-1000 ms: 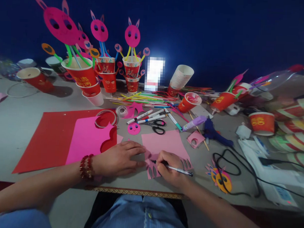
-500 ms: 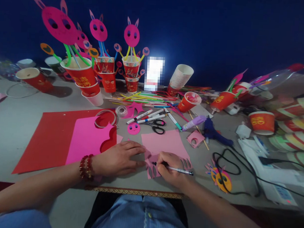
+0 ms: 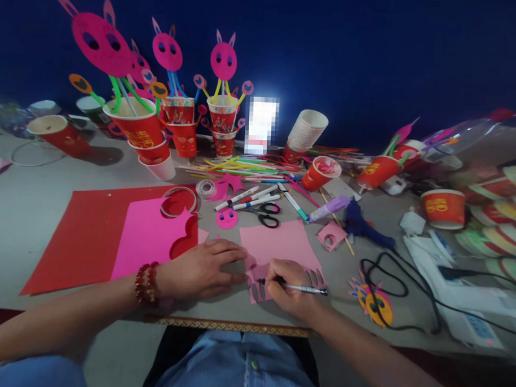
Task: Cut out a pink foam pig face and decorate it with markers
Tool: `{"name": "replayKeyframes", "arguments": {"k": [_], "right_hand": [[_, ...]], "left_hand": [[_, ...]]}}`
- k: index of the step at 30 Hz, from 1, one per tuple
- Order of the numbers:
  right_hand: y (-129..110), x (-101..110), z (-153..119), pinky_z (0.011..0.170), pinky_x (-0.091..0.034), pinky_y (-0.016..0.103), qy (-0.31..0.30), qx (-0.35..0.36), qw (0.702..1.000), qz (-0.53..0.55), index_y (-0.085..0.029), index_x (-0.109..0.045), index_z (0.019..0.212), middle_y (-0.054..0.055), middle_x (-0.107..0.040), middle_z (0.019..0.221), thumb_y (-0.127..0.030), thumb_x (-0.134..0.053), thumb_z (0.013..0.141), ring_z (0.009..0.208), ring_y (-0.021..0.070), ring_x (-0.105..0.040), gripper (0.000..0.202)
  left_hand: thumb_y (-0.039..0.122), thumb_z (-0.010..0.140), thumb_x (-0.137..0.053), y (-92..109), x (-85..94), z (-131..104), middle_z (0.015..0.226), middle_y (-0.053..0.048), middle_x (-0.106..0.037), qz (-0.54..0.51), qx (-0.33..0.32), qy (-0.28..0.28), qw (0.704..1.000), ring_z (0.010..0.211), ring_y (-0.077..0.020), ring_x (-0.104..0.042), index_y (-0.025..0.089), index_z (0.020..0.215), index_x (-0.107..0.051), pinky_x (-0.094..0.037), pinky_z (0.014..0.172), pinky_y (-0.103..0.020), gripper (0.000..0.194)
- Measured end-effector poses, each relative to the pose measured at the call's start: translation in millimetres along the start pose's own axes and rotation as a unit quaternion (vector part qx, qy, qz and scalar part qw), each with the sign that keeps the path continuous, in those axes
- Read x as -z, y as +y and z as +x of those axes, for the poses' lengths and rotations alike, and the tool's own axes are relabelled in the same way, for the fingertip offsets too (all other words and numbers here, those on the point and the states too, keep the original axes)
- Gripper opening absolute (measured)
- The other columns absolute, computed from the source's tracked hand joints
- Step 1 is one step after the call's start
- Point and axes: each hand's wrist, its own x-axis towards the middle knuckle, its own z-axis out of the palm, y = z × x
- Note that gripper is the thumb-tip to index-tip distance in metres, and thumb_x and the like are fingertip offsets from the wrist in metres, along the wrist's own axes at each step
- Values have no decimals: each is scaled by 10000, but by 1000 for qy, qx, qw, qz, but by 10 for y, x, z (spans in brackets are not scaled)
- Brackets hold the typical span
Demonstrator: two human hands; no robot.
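By the right hand (image 3: 291, 285), the pen (image 3: 305, 288) is pinched between the thumb and the fingers, and its tip is directed to the lower part of the pale pink sheet (image 3: 277, 239), which lies flat on the table (image 3: 220, 311). The left hand (image 3: 204, 270) is laid palm down, with fingers loosely spread, and its fingertips are at the left edge of this sheet.

The work seems to be partly done: narrow openings are already cut along the lower edge, while the wide upper part is left uncut. Whether a fresh line is drawn cannot be told, because the tip is partly hidden. Beyond the sheet, a small pink face (image 3: 226, 219) is already drawn, but no ears are seen on it; the scissors (image 3: 269, 220) are not held.

Farther away, the figure with green limbs is carried in the large red cup (image 3: 144, 130), and the one with yellow limbs in the patterned cup (image 3: 222, 116). In the small red cup (image 3: 320, 177), pinkish pieces are contained. White cups (image 3: 310, 127) are nested together in a leaning stack. In the tilted cup (image 3: 69, 140) at the far left, no content can be made out.
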Motion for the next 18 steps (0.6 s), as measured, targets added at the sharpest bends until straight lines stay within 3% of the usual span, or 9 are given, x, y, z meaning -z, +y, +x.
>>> {"name": "replayKeyframes", "arguments": {"k": [18], "right_hand": [[-39,32,10,509,-308,235,-13,-15,1000,15,-221,-434,571,-41,-511,509,-146,-440,709,485,113,-458,158]], "left_hand": [[345,934,-552,-9,7,3,1410,-96,-495,7,-5,-10,1000,1272,-293,-461,313,1287,-577,-387,1062,-461,355]]}}
